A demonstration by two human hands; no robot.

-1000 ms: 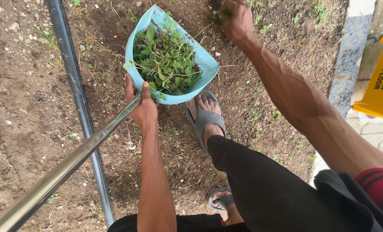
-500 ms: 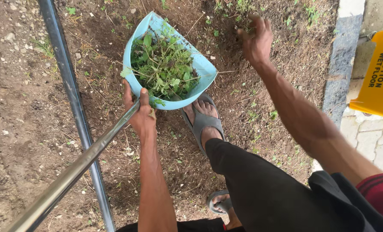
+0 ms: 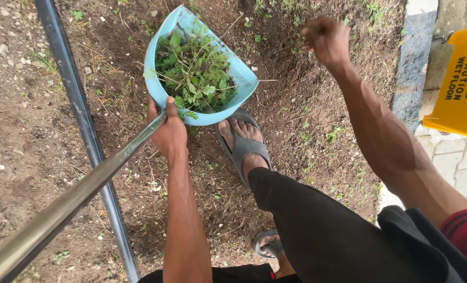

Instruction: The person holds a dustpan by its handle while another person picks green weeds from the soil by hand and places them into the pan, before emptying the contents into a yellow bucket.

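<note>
yellow floor sign (image 3: 456, 84) cut by right edge, right hand's fingers (image 3: 317, 32) blurred

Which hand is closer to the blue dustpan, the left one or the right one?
Left. The left hand grips the metal handle at the blue dustpan rim; the right hand is closed, apart, beyond its far side.

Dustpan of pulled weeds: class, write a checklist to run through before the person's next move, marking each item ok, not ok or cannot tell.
1. Left hand grips the metal handle where it meets the light blue dustpan: ok.
2. Dustpan tilted so the weeds stay inside: ok, though some stems hang over the rim.
3. Right hand is closed above the soil; whether it holds a weed: cannot tell.
4. Sandalled foot is clear of the dustpan: not ok, its toes sit right under the rim.
5. Dark pipe lies apart from both hands: ok.
</note>
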